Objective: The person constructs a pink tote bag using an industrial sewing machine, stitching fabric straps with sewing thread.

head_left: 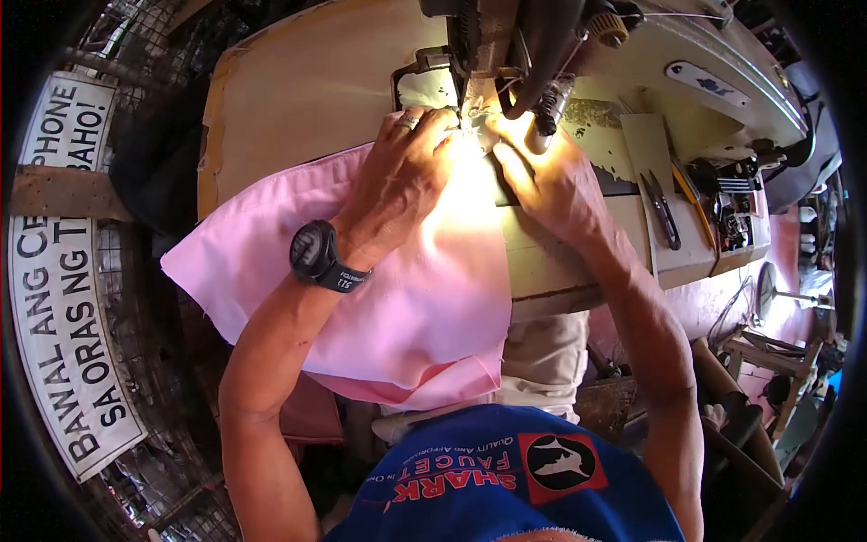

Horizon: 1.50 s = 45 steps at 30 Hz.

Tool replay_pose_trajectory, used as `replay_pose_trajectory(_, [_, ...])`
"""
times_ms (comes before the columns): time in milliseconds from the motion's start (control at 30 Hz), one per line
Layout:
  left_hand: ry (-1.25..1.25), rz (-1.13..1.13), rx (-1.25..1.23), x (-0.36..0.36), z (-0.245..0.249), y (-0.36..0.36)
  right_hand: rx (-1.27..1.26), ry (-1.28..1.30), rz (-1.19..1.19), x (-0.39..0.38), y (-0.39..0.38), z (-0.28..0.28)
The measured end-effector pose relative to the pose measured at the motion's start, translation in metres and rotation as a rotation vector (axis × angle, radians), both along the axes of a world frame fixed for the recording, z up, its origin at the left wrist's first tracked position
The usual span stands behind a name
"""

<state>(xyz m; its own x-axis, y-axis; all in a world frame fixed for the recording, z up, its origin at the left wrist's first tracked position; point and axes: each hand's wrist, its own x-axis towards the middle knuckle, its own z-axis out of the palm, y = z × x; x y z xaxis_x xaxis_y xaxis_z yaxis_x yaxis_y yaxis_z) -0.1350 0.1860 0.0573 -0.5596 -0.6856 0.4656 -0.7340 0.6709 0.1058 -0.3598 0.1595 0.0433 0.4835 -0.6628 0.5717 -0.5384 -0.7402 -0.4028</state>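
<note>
I see the pink cloth (415, 312) lies under my left grip (406, 181), near my right grip (562, 188); whether either is clamped, I cannot tell.

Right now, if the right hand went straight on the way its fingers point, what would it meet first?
The right hand would probably meet the sewing machine's needle area first; glare hides the exact part, and depth is unclear.

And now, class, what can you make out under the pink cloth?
Around the pink cloth, the tan tabletop shows beyond its far edge and to its right, so it likely continues underneath. Anything else there is covered.
</note>
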Motion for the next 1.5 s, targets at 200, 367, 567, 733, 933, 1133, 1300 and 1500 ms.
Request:
replay_pose_trajectory(200, [0.102, -0.042, 0.037, 0.001, -0.011, -0.002, 0.175, -0.138, 0.084, 0.005, -0.042, -0.019])
replay_pose_trajectory(367, [0.08, -0.069, -0.018, 0.0, -0.005, -0.001, -0.102, -0.095, 0.044, 0.013, -0.047, -0.038])
replay_pose_trajectory(567, [0.078, -0.03, -0.021, -0.004, -0.003, 0.003, 0.061, 0.507, -0.052, 0.012, -0.043, -0.016])
replay_pose_trajectory(733, [0.07, -0.045, -0.022, -0.003, -0.008, 0.0, -0.265, 0.04, 0.035, 0.014, -0.055, -0.034])
replay_pose_trajectory(933, [0.063, -0.037, -0.036, -0.004, -0.009, -0.002, -0.227, 0.128, 0.037, 0.012, -0.055, -0.04])
replay_pose_trajectory(1133, [0.074, -0.054, -0.079, 0.0, -0.015, -0.007, -0.594, 0.094, 0.072, 0.011, -0.065, -0.045])
replay_pose_trajectory(1300, [0.108, -0.056, 0.015, -0.002, -0.007, -0.005, -0.28, -0.017, 0.017, 0.016, -0.053, -0.032])
replay_pose_trajectory(1500, [0.123, -0.039, 0.032, -0.002, -0.007, -0.005, 0.166, 0.042, -0.125, -0.033, -0.011, 0.001])
